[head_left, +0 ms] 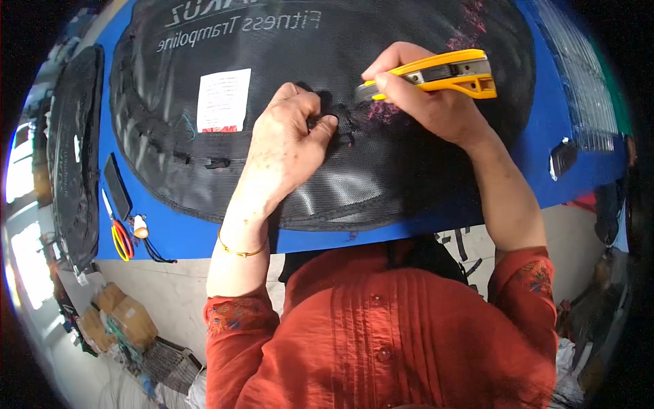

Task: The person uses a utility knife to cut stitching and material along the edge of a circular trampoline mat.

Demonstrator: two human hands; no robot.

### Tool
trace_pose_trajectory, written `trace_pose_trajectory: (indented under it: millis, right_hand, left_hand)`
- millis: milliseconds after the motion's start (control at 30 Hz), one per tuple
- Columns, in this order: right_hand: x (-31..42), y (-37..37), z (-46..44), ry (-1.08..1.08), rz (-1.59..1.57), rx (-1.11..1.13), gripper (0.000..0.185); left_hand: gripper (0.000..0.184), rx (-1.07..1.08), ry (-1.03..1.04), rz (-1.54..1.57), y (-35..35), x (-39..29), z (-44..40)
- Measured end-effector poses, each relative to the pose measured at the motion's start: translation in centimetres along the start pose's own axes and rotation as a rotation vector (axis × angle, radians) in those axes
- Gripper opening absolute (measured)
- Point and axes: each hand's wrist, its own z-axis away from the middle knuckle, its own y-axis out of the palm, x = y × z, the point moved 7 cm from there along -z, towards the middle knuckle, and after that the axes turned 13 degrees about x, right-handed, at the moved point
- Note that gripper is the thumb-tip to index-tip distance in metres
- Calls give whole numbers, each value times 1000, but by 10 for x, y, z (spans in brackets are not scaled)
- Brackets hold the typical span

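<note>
A blue table (184, 235) is in front of a person in a red shirt (381, 334). A big round black mat (340, 187) lies on it and takes up most of the top. Pale writing (238, 31) is on the far left part of the mat, and a white label (224, 100) with a red end lies nearer.

The right hand (432, 99) holds a yellow cutter (446, 71) tight, with its tip close to the mat. Pink threads (383, 113) lie just under it. The left hand (289, 133) is on the middle of the mat, fingers curled in and thumb bent. I cannot tell if it pinches the mat.

On the near left of the table are scissors (121, 238) with red and yellow handles. A flat dark thing (117, 187) lies beside them. On the right side are see-through plastic sheets (579, 82).

Past the left edge of the table is a long black bundle (76, 160). Brown boxes (129, 319) and a gray crate (167, 365) are down on the near left. The floor (174, 278) is pale, with black strips (460, 244) on it near the person.
</note>
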Motion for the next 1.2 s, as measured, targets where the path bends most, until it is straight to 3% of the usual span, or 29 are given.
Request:
trace_pose_trajectory:
  millis: [67,100,167,200,400,467,567,733,1033,1200]
  right_hand:
    - [-13,-1,3,153,-228,-76,5]
    - [-11,-4,4,-26,-16,-93,10]
    - [-30,-3,7,236,-432,-58,14]
    - [-34,-4,7,266,-500,-62,16]
    - [-51,-14,12,150,-354,-114,16]
    - [-47,-18,7,150,-397,-141,16]
    - [-55,-15,5,317,-595,-134,15]
    - [-47,-10,4,246,-582,-116,15]
    - [-43,-7,3,232,-549,-66,19]
    - [-47,-5,3,278,-532,-40,18]
  left_hand:
    - [16,15,-42,3,0,0,-1]
    - [16,15,-47,2,-1,0,-1]
    - [17,14,-59,-5,-2,-1,-1]
    - [17,15,-71,-4,-2,-1,-1]
    - [18,-40,-54,40,-2,1,-1]
    - [19,-68,-50,17,-3,1,-2]
    - [24,-127,-38,9,-7,5,0]
    - [22,-95,-152,201,-5,13,-2]
    - [18,-272,112,-83,-13,4,0]
    - [14,-246,72,-366,-16,-2,8]
